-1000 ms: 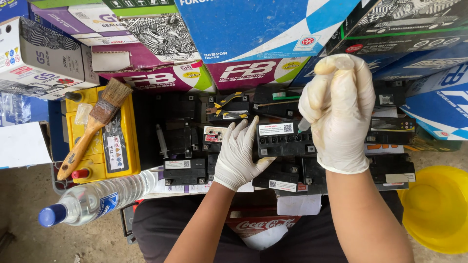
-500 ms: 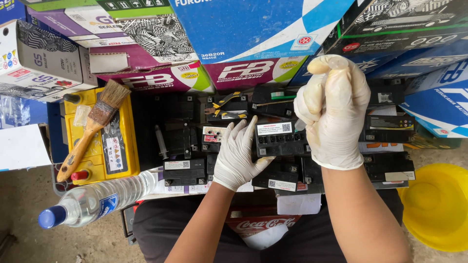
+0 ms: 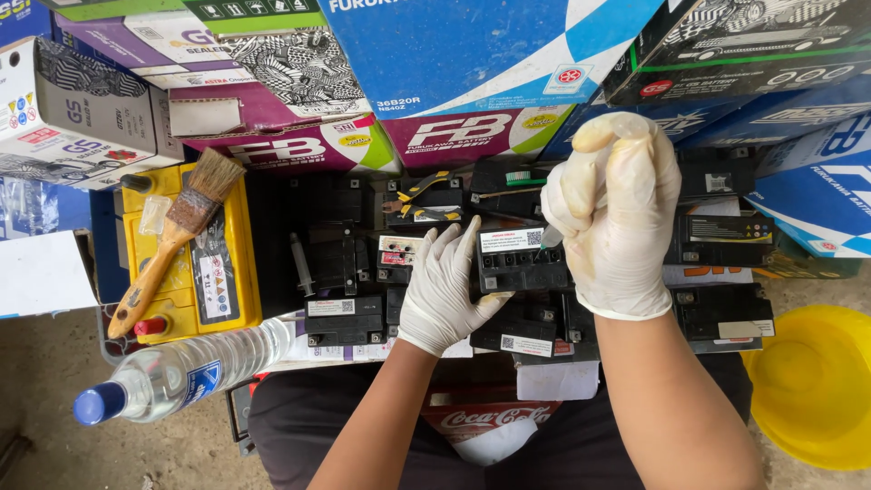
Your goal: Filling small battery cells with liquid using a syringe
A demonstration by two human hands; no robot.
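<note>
Both my hands wear white gloves. My left hand (image 3: 445, 289) lies flat with spread fingers against the left side of a small black battery (image 3: 523, 261) that has a white label on top. My right hand (image 3: 617, 213) is raised above that battery's right end, fingers closed around a small object whose pale tip (image 3: 551, 238) points down at the battery top. More small black batteries (image 3: 340, 318) lie packed around it on the work surface.
A yellow battery (image 3: 195, 272) with a paintbrush (image 3: 172, 240) on it sits at left. A clear plastic bottle with a blue cap (image 3: 172, 377) lies in front. Stacked cardboard boxes (image 3: 454, 54) line the back. A yellow basin (image 3: 812, 381) stands at lower right. A syringe (image 3: 299, 263) rests among the batteries.
My right hand has dropped slightly lower and closer to the labelled battery. My left hand stays in place on the battery.
</note>
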